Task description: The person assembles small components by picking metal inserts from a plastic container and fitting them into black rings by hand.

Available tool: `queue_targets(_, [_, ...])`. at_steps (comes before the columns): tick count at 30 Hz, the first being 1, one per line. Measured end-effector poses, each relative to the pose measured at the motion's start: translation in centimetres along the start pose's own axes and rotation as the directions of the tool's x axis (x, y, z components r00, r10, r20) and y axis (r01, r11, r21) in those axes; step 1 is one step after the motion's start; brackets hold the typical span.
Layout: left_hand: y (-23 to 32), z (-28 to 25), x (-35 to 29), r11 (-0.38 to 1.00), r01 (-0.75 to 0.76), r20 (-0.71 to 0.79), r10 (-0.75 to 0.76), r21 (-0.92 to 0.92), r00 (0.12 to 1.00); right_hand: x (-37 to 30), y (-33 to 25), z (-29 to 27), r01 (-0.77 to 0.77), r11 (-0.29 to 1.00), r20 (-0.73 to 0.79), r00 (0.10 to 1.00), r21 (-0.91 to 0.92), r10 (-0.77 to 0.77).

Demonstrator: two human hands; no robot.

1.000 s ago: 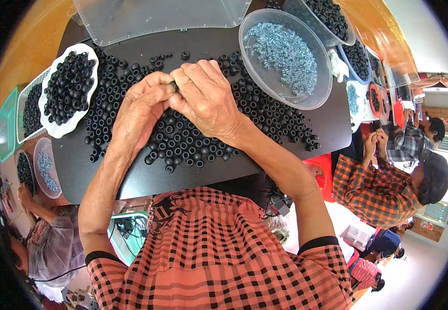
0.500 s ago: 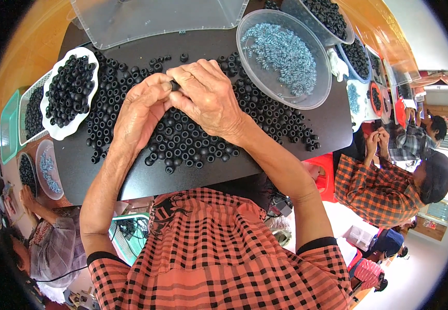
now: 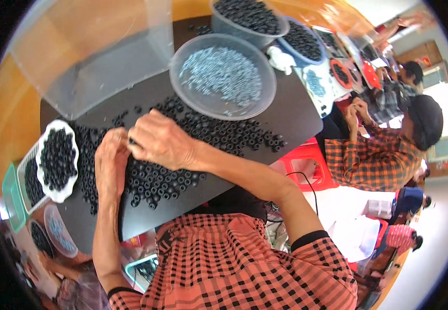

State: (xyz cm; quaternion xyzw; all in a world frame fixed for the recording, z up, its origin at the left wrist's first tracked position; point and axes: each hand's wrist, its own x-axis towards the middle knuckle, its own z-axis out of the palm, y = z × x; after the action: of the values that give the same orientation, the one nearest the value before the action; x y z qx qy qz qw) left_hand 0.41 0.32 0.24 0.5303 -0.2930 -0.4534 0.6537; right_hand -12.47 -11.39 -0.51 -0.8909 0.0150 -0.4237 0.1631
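My left hand (image 3: 111, 157) and my right hand (image 3: 161, 140) meet fingertip to fingertip above a heap of small round black hollow plastic pieces (image 3: 164, 183). Both are closed in a pinch. Between them a small black piece (image 3: 131, 140) barely shows; the fingers cover most of it. Beyond my right hand stands a round translucent bowl (image 3: 269, 85) with many small bluish metal springs (image 3: 224, 72). Left of my left hand, a white scalloped dish (image 3: 71, 132) is piled with more black pieces (image 3: 58, 160).
A large clear plastic bin (image 3: 100, 57) stands at the far left of the dark table (image 3: 146, 222). Tubs of black pieces (image 3: 247, 15) are at the back. A white basket (image 3: 30, 204) and green tray (image 3: 12, 201) lie left. Co-workers (image 3: 374, 150) sit nearby; a red stool (image 3: 306, 160) is at right.
The view has swung, so the table, bowl and dish appear tilted and shifted. My hands stay together over the heap, and the right one now bends more over the left fingertips.
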Motion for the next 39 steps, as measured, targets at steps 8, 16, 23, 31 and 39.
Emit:
queue_targets(8, [1.0, -0.1, 0.5, 0.991, -0.134, 0.049, 0.135, -0.027, 0.99, 1.6, 1.2, -7.6, 0.101, 0.974, -0.025, 0.994, -0.202, -0.108])
queue_targets(16, [0.3, -1.6, 1.5, 0.982, -0.175, 0.013, 0.177, -0.076, 0.984, 5.9, 16.7, -19.7, -0.227, 0.768, -0.187, 0.972, -0.599, 0.141])
queue_targets(23, [1.4, -3.0, 1.9, 0.965, -0.21, -0.115, 0.194, -0.155, 0.974, 6.6, 9.1, -13.1, -0.284, 0.95, -0.164, 0.951, -0.128, 0.262])
queue_targets(31, [1.3, -4.6, 2.3, 0.946, -0.241, -0.224, 0.192, -0.216, 0.956, 4.8, 2.4, -2.0, -0.193, 0.98, 0.226, 0.958, 0.046, 0.178])
queue_targets(39, [1.5, -4.3, 2.0, 0.948, -0.229, -0.191, 0.188, -0.222, 0.963, 5.6, 4.9, 2.4, -0.035, 0.981, 0.442, 0.889, -0.189, 0.117])
